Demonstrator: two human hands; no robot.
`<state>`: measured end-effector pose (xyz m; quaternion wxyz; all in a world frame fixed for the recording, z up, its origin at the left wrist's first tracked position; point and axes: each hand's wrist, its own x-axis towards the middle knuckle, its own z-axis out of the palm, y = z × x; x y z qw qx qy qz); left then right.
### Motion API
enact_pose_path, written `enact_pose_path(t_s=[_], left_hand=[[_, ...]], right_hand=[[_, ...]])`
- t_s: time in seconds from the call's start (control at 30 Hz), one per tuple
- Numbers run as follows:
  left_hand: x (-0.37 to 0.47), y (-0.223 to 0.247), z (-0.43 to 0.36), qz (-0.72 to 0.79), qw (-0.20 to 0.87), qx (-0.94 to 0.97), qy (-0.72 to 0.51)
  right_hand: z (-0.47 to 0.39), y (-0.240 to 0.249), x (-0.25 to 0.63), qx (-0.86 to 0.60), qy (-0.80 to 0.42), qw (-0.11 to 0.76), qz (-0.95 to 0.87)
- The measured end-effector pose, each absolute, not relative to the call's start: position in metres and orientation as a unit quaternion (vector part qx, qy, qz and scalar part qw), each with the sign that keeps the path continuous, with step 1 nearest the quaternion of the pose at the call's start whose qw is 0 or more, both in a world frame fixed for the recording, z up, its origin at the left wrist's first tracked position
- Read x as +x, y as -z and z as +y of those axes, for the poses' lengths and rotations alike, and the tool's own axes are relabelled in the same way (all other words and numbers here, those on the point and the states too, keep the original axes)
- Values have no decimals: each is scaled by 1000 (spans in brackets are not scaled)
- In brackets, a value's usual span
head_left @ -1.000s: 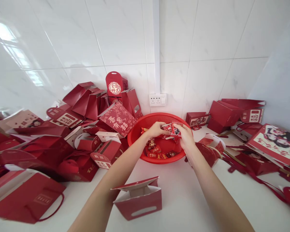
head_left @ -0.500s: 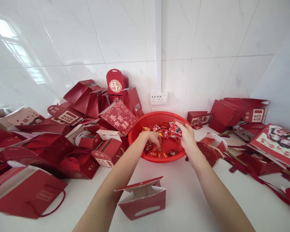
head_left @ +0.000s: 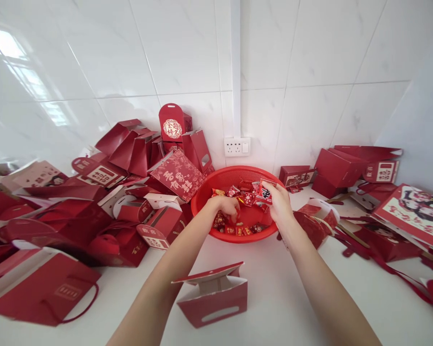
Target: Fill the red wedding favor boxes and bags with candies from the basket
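Inside a red plastic basket (head_left: pixel 202 192), my left hand (head_left: pixel 229 206) reaches down with curled fingers among wrapped candies (head_left: pixel 247 198). Whether a candy is between its fingertips cannot be seen. At the basket's right side, my right hand (head_left: pixel 282 202) is closed around a red wrapped candy packet (head_left: pixel 264 192) with dark lettering. Other small red packets (head_left: pixel 241 231) lie along the basket's near edge. Below my hands, on the white surface, stands a red paper gift box (head_left: pixel 214 302) with its top open and a slot in its side.
Red gift boxes (head_left: pixel 117 235) crowd the left side, with a corded bag (head_left: pixel 46 288) in front. More boxes (head_left: pixel 339 168) and a box with a couple's picture (head_left: pixel 414 211) lie on the right. Behind the basket, the tiled wall carries a socket (head_left: pixel 237 146).
My left hand has shifted slightly within the basket, and the small packets beneath it have moved a little. My right hand keeps its hold on the candy packet, almost still.
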<state>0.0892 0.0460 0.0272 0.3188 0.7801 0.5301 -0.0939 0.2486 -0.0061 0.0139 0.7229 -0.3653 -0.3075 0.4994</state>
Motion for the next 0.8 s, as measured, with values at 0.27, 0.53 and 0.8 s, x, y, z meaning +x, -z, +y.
enact_pose_path(t_s=[0.27, 0.53, 0.8], left_hand=[[89, -29, 51, 602, 225, 766, -34], [76, -27, 67, 688, 139, 690, -176], [76, -20, 74, 665, 212, 697, -166]], right_hand=[[-7, -14, 249, -368, -492, 727, -305], [-5, -13, 249, -365, -495, 728, -304], [-6, -13, 248, -356, -497, 727, -312]])
